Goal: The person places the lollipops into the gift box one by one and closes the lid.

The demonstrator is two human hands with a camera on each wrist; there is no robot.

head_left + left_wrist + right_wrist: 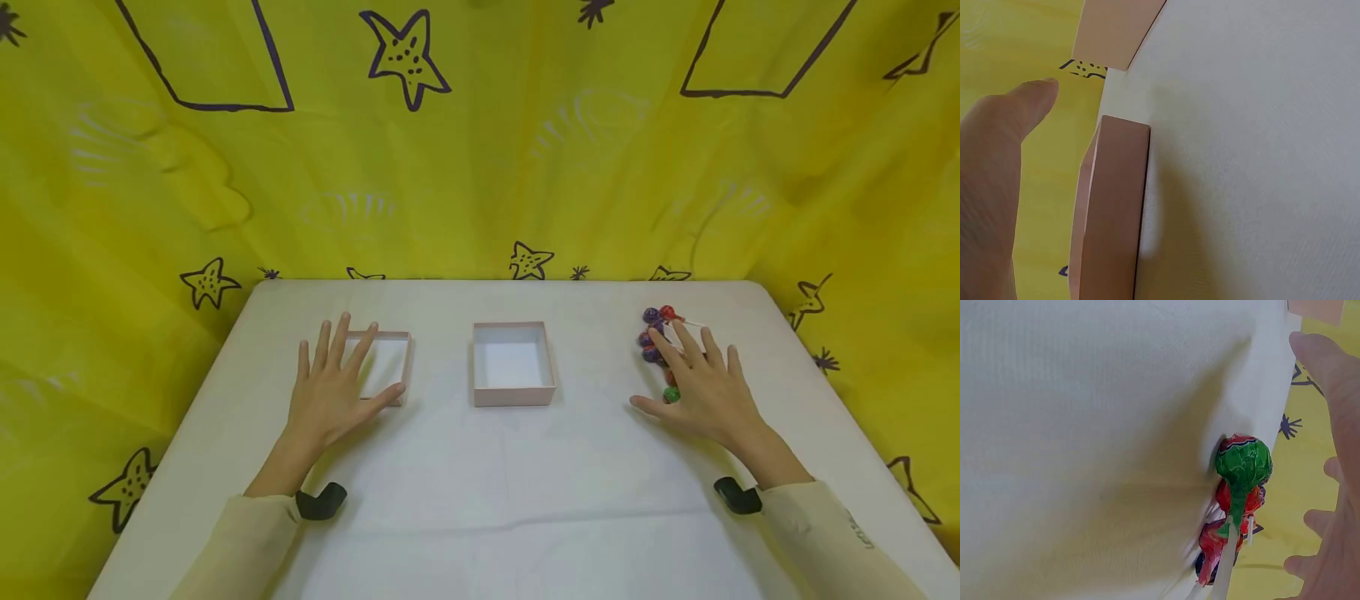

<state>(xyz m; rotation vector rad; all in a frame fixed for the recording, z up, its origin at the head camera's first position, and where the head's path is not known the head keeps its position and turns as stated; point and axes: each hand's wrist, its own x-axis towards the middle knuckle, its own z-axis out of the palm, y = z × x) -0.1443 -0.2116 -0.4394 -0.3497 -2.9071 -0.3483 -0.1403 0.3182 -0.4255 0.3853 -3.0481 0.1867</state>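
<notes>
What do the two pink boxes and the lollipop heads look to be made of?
Pink boxes: likely matte cardboard, with thin, stiff walls and crisp edges. Lollipops: glossy, crinkled wrappers, probably plastic film; the green one sits on a pale stick, material unclear.

We find a staged recording booth rather than a lived-in room. A white-covered table (480, 500) stands enclosed on three sides by a yellow cloth backdrop (480, 150) printed with stars and outlined shapes. Black wrist-worn cameras (321, 502) show at both sleeves.
</notes>
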